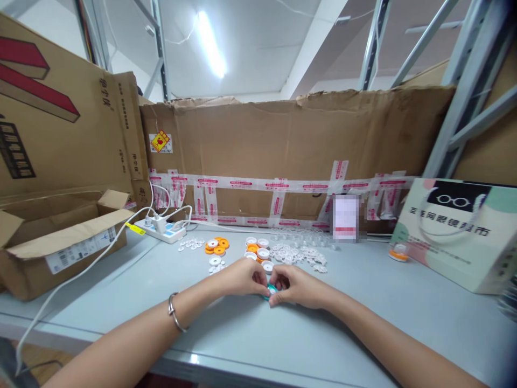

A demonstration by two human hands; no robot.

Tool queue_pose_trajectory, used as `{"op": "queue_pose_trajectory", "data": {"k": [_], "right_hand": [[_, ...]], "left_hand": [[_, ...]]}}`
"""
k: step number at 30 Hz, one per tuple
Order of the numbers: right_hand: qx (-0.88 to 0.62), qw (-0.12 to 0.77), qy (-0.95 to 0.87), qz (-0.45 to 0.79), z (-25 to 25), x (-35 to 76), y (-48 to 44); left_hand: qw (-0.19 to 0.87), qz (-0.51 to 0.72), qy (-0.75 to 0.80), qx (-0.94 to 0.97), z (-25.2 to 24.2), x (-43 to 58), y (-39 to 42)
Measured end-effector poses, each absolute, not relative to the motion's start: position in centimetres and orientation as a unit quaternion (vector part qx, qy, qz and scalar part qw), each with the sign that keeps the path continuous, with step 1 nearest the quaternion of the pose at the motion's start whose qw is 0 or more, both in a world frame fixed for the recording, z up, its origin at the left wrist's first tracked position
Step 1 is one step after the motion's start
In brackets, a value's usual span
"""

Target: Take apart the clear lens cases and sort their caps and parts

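Both hands meet over the table around a small round teal part (270, 291) with a white centre. My left hand (245, 277) pinches its left side with thumb and fingertips. From the right, my right hand (298, 286) closes on it, thumb along the near edge. The fingers partly hide the part. Just beyond the hands lie white rings (267, 267) and orange discs (252, 248). To their right spreads a pile of clear plastic pieces (299, 254). Further left are a cluster of orange discs (219, 250) and small white pieces (216, 268).
An open cardboard box (24, 264) and a white power strip (165, 230) with cables stand at the left. A paper bag (448, 237) stands at the right, with an orange-and-white round item (398, 253) beside it. A large taped carton (258, 140) walls off the back.
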State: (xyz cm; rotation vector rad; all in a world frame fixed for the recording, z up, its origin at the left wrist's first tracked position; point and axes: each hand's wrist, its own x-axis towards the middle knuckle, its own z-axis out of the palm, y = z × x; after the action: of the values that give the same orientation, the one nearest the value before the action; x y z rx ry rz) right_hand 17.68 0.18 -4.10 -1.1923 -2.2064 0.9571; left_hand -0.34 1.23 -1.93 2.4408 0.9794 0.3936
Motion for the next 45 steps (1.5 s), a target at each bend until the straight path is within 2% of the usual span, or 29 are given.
{"op": "queue_pose_trajectory", "data": {"k": [12, 17, 20, 24, 28, 34, 39, 45], "right_hand": [[-0.428, 0.221, -0.8, 0.357, -4.1, 17.3, 0.1], [-0.44, 0.217, -0.796, 0.353, -3.9, 17.1, 0.0], [-0.453, 0.215, -0.792, 0.347, -3.8, 17.2, -0.2], [-0.462, 0.21, -0.79, 0.344, -3.7, 17.3, -0.4], [-0.455, 0.208, -0.788, 0.36, -3.7, 17.4, -0.2], [-0.415, 0.204, -0.802, 0.379, -3.9, 18.0, 0.2], [-0.399, 0.207, -0.808, 0.38, -4.1, 18.1, 0.4], [-0.404, 0.213, -0.797, 0.396, -3.9, 17.7, 0.5]], "left_hand": [[0.067, 0.119, 0.363, 0.922, -1.6, -0.2, 0.7], [0.064, 0.106, 0.371, 0.92, 0.2, -1.1, 0.9], [0.041, 0.096, 0.428, 0.898, 1.6, -2.8, 1.6], [0.033, 0.019, 0.506, 0.861, 2.2, -5.2, 2.8], [0.029, -0.025, 0.515, 0.857, 1.8, -5.9, 3.3], [0.029, 0.035, 0.47, 0.881, 1.9, -5.0, 2.6], [0.076, 0.141, 0.331, 0.93, 1.0, -2.7, 1.3], [0.099, 0.122, 0.248, 0.956, -1.1, -0.6, 1.2]]}}
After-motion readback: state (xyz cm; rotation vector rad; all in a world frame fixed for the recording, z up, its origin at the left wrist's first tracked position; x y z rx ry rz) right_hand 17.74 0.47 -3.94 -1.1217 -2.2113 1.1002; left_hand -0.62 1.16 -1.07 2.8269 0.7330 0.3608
